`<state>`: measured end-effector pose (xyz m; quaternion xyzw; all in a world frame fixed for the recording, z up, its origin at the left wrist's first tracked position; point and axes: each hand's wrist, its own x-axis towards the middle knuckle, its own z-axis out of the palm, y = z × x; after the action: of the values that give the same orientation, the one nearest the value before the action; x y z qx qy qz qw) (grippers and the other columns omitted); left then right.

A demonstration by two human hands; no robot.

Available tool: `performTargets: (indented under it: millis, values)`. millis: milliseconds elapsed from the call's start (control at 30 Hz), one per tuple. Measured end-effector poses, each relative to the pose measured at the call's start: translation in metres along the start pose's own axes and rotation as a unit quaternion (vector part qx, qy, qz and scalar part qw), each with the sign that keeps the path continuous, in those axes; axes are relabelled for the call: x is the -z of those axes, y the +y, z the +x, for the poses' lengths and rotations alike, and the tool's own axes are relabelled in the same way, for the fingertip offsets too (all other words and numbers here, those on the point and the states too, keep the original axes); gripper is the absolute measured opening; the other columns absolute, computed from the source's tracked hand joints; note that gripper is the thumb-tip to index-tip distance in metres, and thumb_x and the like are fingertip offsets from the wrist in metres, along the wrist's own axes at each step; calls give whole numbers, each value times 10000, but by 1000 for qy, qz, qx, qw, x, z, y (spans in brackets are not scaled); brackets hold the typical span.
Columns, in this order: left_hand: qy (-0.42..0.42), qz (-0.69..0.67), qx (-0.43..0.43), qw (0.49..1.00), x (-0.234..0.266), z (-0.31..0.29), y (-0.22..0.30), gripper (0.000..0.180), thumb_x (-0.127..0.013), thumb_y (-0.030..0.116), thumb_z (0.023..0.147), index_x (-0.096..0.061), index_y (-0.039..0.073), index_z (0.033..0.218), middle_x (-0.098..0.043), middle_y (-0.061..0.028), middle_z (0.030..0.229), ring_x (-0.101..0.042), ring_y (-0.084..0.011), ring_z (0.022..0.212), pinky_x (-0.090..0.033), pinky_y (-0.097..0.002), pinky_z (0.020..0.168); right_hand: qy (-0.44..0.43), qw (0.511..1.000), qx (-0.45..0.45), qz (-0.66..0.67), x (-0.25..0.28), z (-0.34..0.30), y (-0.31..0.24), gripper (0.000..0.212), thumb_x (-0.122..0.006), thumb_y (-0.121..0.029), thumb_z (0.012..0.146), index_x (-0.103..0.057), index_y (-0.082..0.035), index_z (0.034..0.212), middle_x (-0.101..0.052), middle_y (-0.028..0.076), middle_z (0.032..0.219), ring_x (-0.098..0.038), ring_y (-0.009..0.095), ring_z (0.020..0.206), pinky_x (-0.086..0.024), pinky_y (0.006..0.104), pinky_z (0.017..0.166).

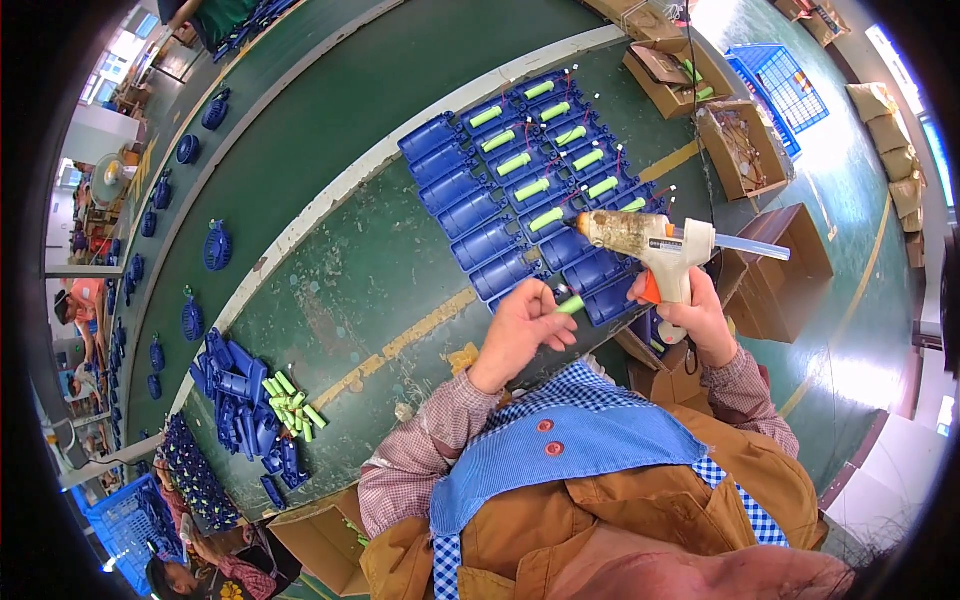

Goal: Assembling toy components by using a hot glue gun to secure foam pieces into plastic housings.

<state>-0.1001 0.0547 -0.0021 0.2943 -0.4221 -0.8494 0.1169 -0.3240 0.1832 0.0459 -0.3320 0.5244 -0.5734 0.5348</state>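
My right hand (pixel 706 322) is wrapped round the handle of a dirty white hot glue gun (pixel 660 245). A clear glue stick (pixel 752 246) sticks out of its back, and its nozzle points left over the rows of parts. Between the fingers of my left hand (pixel 522 332) is a light-green cylindrical battery (pixel 571 304), partly hidden by the fingers. Just beyond both hands, dark-blue plastic housings (pixel 473 213) lie in tight rows on the green table. Many hold a green battery (pixel 533 189) with thin red wires; the left column and nearest housings show none.
A heap of loose blue housings (pixel 235 400) and a pile of green batteries (pixel 290 402) lie on the table at left. Cardboard boxes (pixel 742 150) and a blue crate (pixel 778 90) stand at right. Beyond the pale edge (pixel 300 225), blue items (pixel 217 246) stand spaced out. A co-worker (pixel 215 560) is at lower left.
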Motion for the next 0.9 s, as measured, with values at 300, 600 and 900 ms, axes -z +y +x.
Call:
performTargets:
  millis: [300, 600, 900]
  values:
    - [125, 76, -91, 985, 20, 12, 19, 89, -577, 8, 879, -566, -16, 963, -638, -59, 822, -619, -117, 672, -506, -232, 584, -1, 990, -62, -127, -1, -15, 9, 429, -571, -8, 679, -526, 15, 1106, -611, 49, 956, -569, 131, 876, -465, 270, 787]
    - [210, 160, -110, 958, 19, 35, 16, 116, -684, 36, 801, -616, -14, 880, -624, -32, 793, -569, -80, 636, -462, -219, 564, 15, 985, -81, -152, -6, -11, 13, 344, -566, 4, 697, -527, 0, 1039, -599, 28, 895, -565, 116, 807, -470, 258, 734]
    - [277, 451, -276, 802, -6, 59, 10, 187, -745, 87, 674, -603, 17, 774, -524, -110, 851, -496, -294, 872, -418, -386, 772, 65, 987, -45, -143, 4, -20, 17, 334, -575, 8, 695, -539, 8, 1027, -608, 39, 903, -568, 119, 820, -471, 263, 744]
